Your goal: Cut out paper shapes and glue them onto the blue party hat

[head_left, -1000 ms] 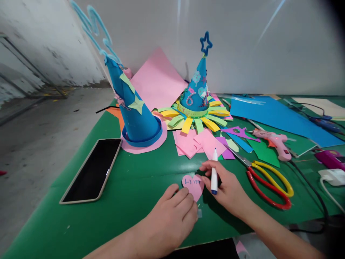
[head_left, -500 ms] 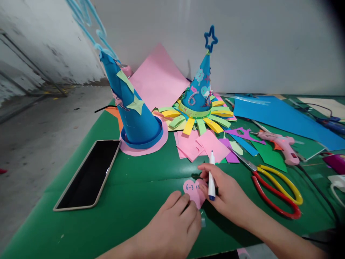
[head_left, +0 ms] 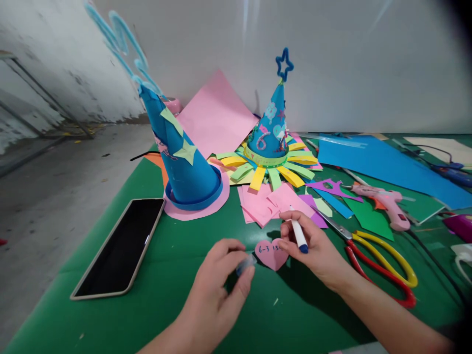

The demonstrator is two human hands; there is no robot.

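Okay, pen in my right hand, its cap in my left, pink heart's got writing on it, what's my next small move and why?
Probably bring the cap in your left hand onto the marker tip in your right hand: the pink heart already bears writing, and the marker is lifted off it.

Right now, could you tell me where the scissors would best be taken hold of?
By the red and yellow loop handles, coming from the near right. The scissors lie flat, handles toward the table's near edge, blades pointing away under paper scraps.
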